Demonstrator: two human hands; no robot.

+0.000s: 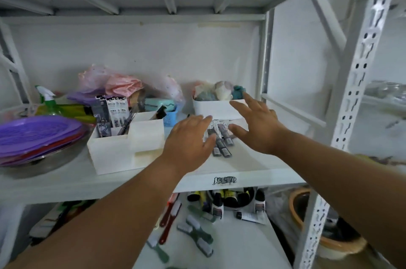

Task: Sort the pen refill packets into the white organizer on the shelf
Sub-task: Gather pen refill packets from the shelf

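On shelf (pixel 252 172), both hands, left (pixel 189 136) and right (pixel 257 125), fingers spread empty over loose refill packets (pixel 220 139): light, slippery, probably best pinched by edges.

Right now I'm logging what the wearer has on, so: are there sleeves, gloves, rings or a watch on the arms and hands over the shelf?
None show. The left hand and right hand are bare, without gloves, and no rings can be made out. Both forearms are uncovered up to the frame edge, with no sleeve, watch or bracelet in view.
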